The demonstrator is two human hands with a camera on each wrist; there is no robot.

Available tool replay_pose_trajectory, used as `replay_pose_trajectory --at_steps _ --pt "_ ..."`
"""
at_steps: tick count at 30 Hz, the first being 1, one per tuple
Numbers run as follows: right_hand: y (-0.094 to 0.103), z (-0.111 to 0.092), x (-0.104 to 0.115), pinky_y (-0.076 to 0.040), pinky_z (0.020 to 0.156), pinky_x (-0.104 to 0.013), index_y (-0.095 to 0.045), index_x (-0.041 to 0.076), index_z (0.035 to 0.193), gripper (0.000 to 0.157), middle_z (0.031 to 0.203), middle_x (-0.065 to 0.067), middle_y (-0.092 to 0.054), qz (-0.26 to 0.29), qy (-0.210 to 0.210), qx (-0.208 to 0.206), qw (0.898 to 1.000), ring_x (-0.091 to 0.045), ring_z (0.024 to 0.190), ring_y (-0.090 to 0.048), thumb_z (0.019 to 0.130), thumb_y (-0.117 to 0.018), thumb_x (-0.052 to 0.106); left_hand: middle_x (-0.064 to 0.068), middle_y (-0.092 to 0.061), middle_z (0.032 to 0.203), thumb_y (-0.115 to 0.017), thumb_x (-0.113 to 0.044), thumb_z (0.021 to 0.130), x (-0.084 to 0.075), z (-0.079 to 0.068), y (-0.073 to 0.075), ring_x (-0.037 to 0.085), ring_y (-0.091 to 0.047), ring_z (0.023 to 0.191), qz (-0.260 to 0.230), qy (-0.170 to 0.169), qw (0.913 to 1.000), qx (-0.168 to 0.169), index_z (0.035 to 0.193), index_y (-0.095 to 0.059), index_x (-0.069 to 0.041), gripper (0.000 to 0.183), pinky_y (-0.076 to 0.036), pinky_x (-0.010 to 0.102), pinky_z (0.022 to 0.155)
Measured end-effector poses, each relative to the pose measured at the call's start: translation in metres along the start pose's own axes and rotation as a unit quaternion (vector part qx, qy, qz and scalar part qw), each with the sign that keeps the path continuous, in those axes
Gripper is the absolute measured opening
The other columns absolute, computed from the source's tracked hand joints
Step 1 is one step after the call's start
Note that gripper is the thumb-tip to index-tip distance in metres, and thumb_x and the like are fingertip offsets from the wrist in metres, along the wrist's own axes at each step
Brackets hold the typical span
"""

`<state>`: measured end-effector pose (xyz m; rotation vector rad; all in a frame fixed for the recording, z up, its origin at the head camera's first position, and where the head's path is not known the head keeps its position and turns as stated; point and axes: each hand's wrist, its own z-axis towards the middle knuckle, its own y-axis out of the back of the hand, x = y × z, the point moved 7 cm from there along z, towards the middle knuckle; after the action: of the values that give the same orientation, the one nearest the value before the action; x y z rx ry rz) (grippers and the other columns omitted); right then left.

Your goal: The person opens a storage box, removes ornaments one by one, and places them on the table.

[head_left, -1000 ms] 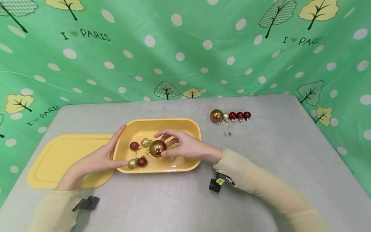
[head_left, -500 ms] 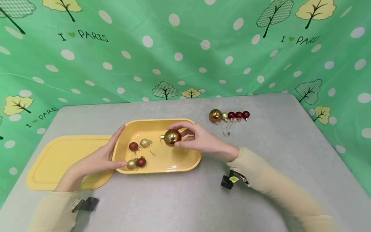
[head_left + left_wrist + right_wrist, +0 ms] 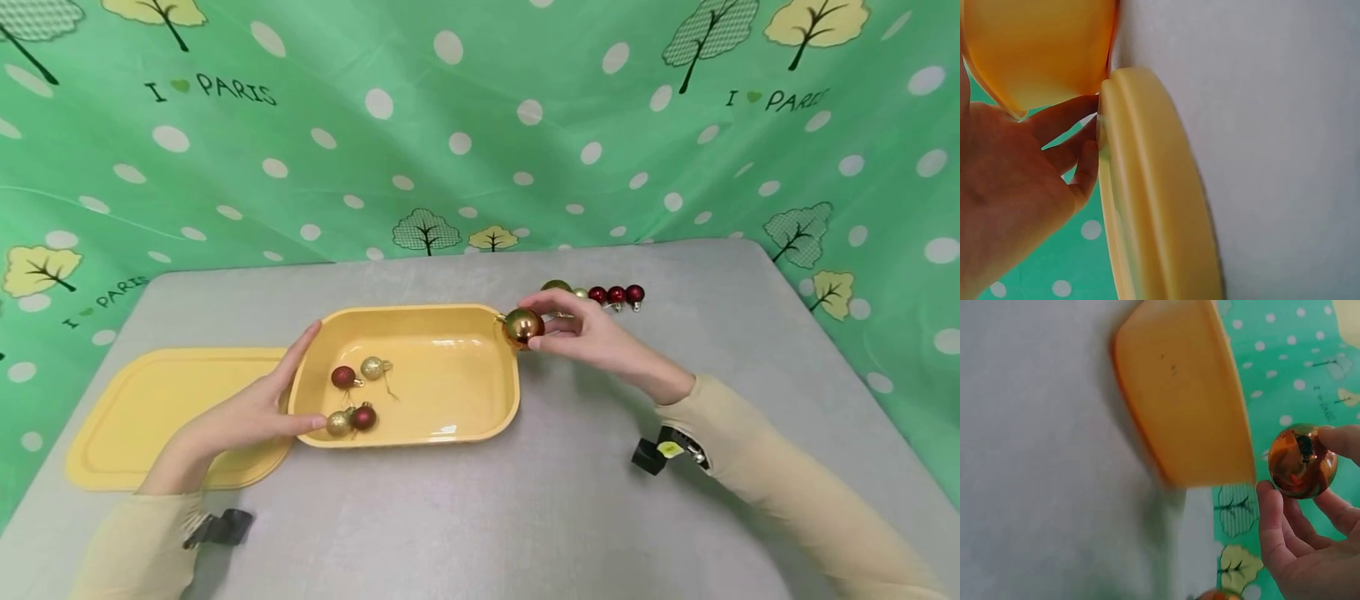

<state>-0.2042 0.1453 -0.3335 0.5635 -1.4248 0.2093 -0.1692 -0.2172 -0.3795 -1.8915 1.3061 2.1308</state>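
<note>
In the head view my right hand [image 3: 600, 335] pinches a large shiny gold-bronze Christmas bauble [image 3: 523, 327] between thumb and fingers, over the box's back right corner. The right wrist view has the same bauble [image 3: 1302, 461] at the fingertips, beside the box's outer wall [image 3: 1182, 400]. My left hand [image 3: 247, 417] rests against the left end of the yellow box [image 3: 442, 379], thumb and index finger spread along its rim. Inside the box, at the left, lie two small red baubles [image 3: 343, 377] and two glittery gold ones [image 3: 372, 367].
A row of baubles stands at the back right: a large one [image 3: 557, 287], partly hidden by my right hand, a pale gold one, and several dark red ones [image 3: 617, 294]. The yellow lid [image 3: 172, 417] lies left of the box, under my left forearm. A green patterned cloth [image 3: 465, 167] hangs behind the table.
My right hand has carried the large bauble from the box's middle up and right to its back right corner, now overlapping the row of baubles. The left hand has stayed put.
</note>
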Motion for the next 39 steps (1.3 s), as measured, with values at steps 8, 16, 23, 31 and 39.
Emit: replay_pose_trajectory --at_steps 8,16,23,31,39 --pt "0.023 -0.011 -0.015 -0.049 0.089 -0.031 -0.056 -0.003 0.127 0.044 0.123 -0.015 -0.057 -0.064 -0.022 -0.029 0.997 -0.028 0.104 -0.060 0.086 -0.069 0.004 0.018 0.006 0.159 -0.077 -0.013 0.082 0.002 -0.001 0.001 0.049 -0.008 0.139 0.000 0.000 1.0000 0.001 0.155 0.010 -0.030 0.114 -0.013 0.009 0.102" --pt "0.037 -0.019 -0.036 -0.046 0.093 -0.034 -0.055 -0.005 0.126 0.043 0.120 -0.020 -0.058 -0.096 -0.065 -0.051 0.992 -0.031 0.111 -0.056 0.088 -0.067 0.009 0.017 0.005 0.160 -0.077 -0.014 0.083 0.001 -0.001 0.001 0.048 -0.009 0.139 -0.001 0.004 1.0000 0.002 0.155 0.010 -0.030 0.114 -0.014 0.007 0.100" --pt "0.046 -0.026 -0.050 -0.049 0.080 -0.024 -0.051 -0.009 0.128 0.045 0.123 -0.024 -0.053 -0.095 -0.108 -0.079 0.987 -0.032 0.102 -0.059 0.090 -0.066 0.011 0.013 0.008 0.160 -0.077 -0.014 0.083 0.001 -0.001 0.001 0.045 -0.004 0.141 -0.002 -0.001 1.0000 0.002 0.155 0.009 -0.032 0.114 -0.012 0.007 0.101" --pt "0.056 -0.034 -0.060 -0.051 0.074 -0.027 -0.051 -0.009 0.128 0.049 0.117 -0.024 -0.056 -0.146 -0.145 -0.105 0.973 -0.027 0.091 -0.063 0.092 -0.066 0.020 0.010 0.008 0.160 -0.077 -0.015 0.083 0.001 -0.001 0.000 0.044 -0.003 0.141 0.004 -0.001 1.0000 0.003 0.155 0.009 -0.030 0.113 -0.011 0.008 0.102" --pt "0.060 -0.032 -0.066 -0.055 0.074 -0.030 -0.051 -0.010 0.126 0.052 0.111 -0.025 -0.059 -0.142 -0.180 -0.114 0.967 -0.028 0.085 -0.069 0.093 -0.065 0.028 0.012 0.008 0.160 -0.077 -0.014 0.083 0.001 -0.001 0.001 0.045 -0.004 0.141 -0.002 -0.001 1.0000 0.002 0.155 0.010 -0.027 0.113 -0.011 0.008 0.102"
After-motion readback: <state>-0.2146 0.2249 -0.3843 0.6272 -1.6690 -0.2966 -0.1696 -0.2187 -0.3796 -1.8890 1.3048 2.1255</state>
